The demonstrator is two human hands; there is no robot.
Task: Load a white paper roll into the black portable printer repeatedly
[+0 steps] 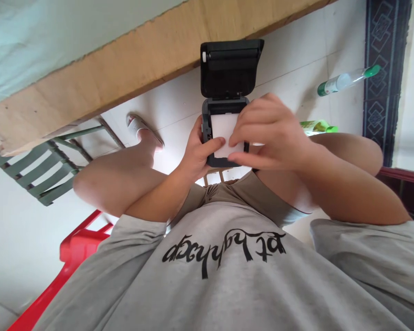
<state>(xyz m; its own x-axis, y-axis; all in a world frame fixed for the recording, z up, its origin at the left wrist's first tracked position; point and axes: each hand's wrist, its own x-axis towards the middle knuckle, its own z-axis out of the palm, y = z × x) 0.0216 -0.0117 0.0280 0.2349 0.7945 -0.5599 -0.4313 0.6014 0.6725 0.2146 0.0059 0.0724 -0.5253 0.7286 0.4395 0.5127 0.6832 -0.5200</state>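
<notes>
A small dark portable printer (224, 162), with a roller in its raised lid (232, 69), is held above my lap. My left hand (196, 154) grips its left side, the thumb pressing on the white paper (221, 124) in the bay. From the right, my right hand (267, 131) reaches over the bay, slightly blurred. Its fingers are curled onto the right part of the paper, with the thumb low near the front edge. Those fingers hide the printer's right side. Whether the paper is a roll or a stack I cannot tell.
A wooden table edge (124, 57) runs across the upper left. Two plastic bottles lie on the tiled floor at right, one clear with a green cap (348, 80), the other green-labelled (313, 127). At left are a green slatted folding chair (43, 170) and a red plastic chair (83, 243).
</notes>
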